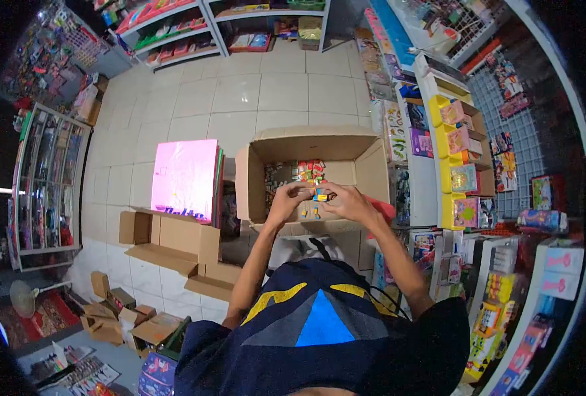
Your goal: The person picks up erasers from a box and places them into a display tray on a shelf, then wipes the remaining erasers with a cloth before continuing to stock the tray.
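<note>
A large open cardboard box [312,140] stands in front of me, with many small colourful pieces [311,170] loose on its bottom, mostly to the far left. Over its near side my two hands meet. My right hand [349,202] is closed in a pinch on a small blue-and-yellow block [321,197], whose exact kind is too small to tell. My left hand [290,201] is closed too, its fingertips at the left end of that block. Below the hands, a few more small pieces [315,212] lie near the box's front wall.
Left of the box is a stack topped by a shiny pink sheet [186,175], with an opened cardboard carton [174,241] nearer me. Goods-filled shelves [167,36] line the back. Yellow display trays [446,158] stand on the right. A fan [23,298] is at lower left.
</note>
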{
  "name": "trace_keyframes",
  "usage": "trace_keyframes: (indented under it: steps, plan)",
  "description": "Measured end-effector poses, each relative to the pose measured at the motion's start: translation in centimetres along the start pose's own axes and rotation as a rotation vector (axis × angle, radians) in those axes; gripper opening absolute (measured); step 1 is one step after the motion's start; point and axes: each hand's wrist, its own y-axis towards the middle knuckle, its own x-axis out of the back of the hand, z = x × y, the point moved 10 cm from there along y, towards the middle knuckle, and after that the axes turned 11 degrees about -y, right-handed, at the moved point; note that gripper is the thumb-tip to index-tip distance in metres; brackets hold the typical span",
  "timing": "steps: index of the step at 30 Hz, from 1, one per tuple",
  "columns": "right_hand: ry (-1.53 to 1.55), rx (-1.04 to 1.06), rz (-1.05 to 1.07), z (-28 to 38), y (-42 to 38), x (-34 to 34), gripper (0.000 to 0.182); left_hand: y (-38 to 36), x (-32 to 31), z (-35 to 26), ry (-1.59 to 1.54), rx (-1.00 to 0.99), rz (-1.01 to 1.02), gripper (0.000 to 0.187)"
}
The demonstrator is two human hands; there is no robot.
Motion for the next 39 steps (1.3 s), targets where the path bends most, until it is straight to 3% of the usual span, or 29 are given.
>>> trace_keyframes:
  steps: [6,10,17,28,36,39]
  plan:
    - [0.117,-0.218,-0.299,-0.8,-2.7,3.1,0.034,-1.5,-2.5,0.4,-0.555,0.122,-0.112,0.026]
    - [0.246,-0.404,-0.459,-2.4,-5.1,1.9,0.025,-1.4,-5.5,1.4,-0.527,0.174,0.026,0.030]
    - [0.578,-0.450,-0.698,-4.8,-9.2,0.9,0.021,-1.5,-7.9,1.4,-0.427,0.254,0.067,0.025]
    - [0.358,-0.527,-0.896,-3.6,-17.0,2.7,0.027,-2.4,-14.3,4.4,-0.362,0.404,0.235,0.020]
    - [-0.102,-0.730,-1.025,-2.0,-25.4,4.8,0.040,-3.9,-22.1,8.7,-0.154,0.402,0.447,0.023]
    - [-0.104,-0.775,-1.080,-1.3,-28.8,5.8,0.038,-5.1,-25.0,10.4,-0.030,0.366,0.503,0.020]
